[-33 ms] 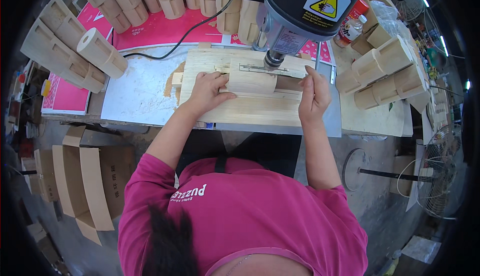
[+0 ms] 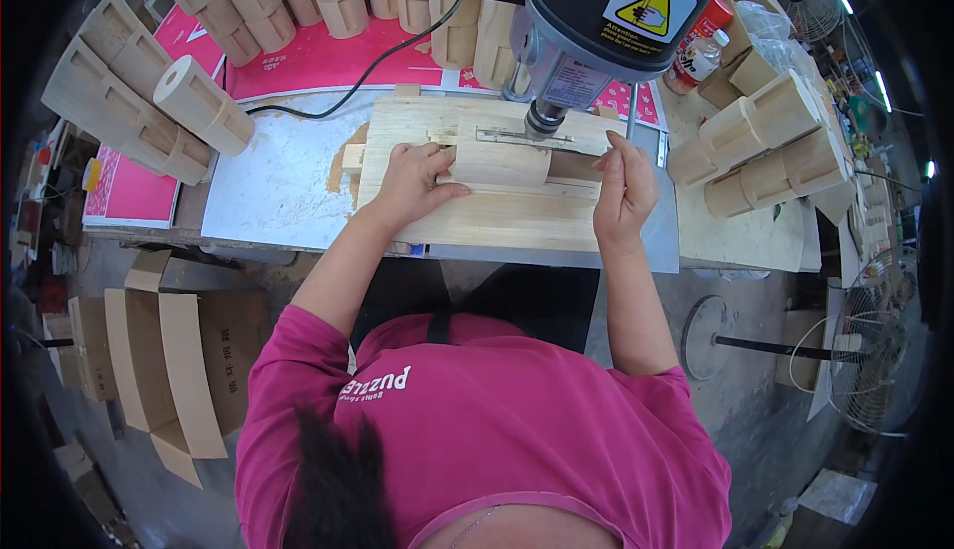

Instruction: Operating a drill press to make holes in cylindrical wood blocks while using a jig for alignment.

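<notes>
A pale wooden cylinder (image 2: 502, 164) lies sideways in a wooden jig (image 2: 487, 221), beneath the chuck (image 2: 544, 120) of a drill press (image 2: 606, 12). A narrow metal strip (image 2: 522, 138) runs along the far side of the cylinder. My left hand (image 2: 412, 186) grips the cylinder's left end, thumb on the near side and fingers partly hidden behind it. At the right of the jig, my right hand (image 2: 626, 191) is closed around the lower end of the press's metal lever (image 2: 633, 112). Its fingers cover the lever's tip.
Slotted wooden cylinders (image 2: 338, 2) stand stacked along the back, with others at left (image 2: 204, 102) and right (image 2: 755, 132). A black cable (image 2: 348, 102) crosses the table. A bottle (image 2: 696, 62) stands back right. Below are an open cardboard box (image 2: 184, 370) and a fan (image 2: 874, 340).
</notes>
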Available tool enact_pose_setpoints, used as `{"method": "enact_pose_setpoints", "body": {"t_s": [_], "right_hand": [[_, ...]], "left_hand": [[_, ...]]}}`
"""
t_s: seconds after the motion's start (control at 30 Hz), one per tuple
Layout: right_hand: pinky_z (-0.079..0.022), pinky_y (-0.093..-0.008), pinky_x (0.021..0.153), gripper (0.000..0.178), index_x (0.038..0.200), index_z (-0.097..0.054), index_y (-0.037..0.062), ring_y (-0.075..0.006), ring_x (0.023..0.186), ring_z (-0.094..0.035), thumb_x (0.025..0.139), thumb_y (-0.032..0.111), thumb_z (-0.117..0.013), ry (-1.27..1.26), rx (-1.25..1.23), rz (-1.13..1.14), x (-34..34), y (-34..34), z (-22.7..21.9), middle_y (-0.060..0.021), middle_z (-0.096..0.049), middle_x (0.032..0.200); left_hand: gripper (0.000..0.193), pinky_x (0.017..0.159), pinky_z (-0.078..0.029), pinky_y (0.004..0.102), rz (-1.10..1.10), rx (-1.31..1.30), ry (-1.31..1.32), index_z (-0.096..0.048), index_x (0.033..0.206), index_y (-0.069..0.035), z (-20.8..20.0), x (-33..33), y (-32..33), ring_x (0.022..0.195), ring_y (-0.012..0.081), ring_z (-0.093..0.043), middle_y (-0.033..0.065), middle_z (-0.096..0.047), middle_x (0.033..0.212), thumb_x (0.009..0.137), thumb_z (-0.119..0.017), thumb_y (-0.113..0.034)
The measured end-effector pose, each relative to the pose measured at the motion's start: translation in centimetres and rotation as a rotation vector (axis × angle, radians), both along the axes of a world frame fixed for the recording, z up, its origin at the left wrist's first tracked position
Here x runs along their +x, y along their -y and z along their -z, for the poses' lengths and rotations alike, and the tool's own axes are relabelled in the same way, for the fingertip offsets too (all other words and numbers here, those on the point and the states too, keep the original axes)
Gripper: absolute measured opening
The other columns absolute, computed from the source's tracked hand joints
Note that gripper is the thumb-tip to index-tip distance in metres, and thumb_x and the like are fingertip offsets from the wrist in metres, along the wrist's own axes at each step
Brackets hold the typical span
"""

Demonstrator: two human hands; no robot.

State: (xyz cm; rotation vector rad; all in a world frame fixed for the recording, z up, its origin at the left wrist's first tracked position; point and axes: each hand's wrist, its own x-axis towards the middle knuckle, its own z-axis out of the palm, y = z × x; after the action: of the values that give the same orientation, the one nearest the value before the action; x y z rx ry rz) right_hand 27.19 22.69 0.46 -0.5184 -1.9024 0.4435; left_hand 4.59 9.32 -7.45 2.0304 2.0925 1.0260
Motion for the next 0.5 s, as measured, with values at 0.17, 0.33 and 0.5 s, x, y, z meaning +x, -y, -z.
{"method": "enact_pose_setpoints", "body": {"t_s": [0.17,0.33,0.5], "right_hand": [[-0.037,-0.0281,0.052,0.005,0.081,-0.059,-0.0012,-0.0202,0.057,-0.049,0.080,0.001,-0.055,-0.037,0.231,-0.020,0.8,-0.4,-2.8,-0.0107,-0.048,0.061],[-0.036,-0.0299,0.048,0.020,0.070,-0.051,-0.0006,-0.0194,0.048,-0.043,0.084,0.012,-0.055,-0.013,0.166,0.149,-2.4,-2.9,-13.3,-0.0103,-0.043,0.053],[-0.043,-0.0323,0.067,0.036,0.092,-0.060,0.0034,-0.0272,0.072,-0.057,0.088,0.034,-0.042,0.252,0.105,0.282,-5.4,-10.5,-15.5,-0.0123,-0.061,0.074]], "left_hand": [[0.043,0.072,-0.030,0.0347,-0.031,-0.017,0.011,-0.059,0.094,-0.009,-0.3,0.3,0.5,0.073,0.0194,-0.053,0.0011,-0.054,0.074,0.063,-0.073,-0.037],[0.041,0.073,-0.029,0.0352,-0.056,0.020,-0.017,-0.060,0.094,-0.011,-0.2,1.3,0.0,0.073,0.0193,-0.053,0.0010,-0.053,0.073,0.065,-0.072,-0.037],[0.042,0.073,-0.029,0.0357,-0.043,0.023,0.026,-0.060,0.098,-0.013,-0.7,3.6,-2.2,0.072,0.0200,-0.052,0.0016,-0.053,0.074,0.066,-0.070,-0.038]]}}
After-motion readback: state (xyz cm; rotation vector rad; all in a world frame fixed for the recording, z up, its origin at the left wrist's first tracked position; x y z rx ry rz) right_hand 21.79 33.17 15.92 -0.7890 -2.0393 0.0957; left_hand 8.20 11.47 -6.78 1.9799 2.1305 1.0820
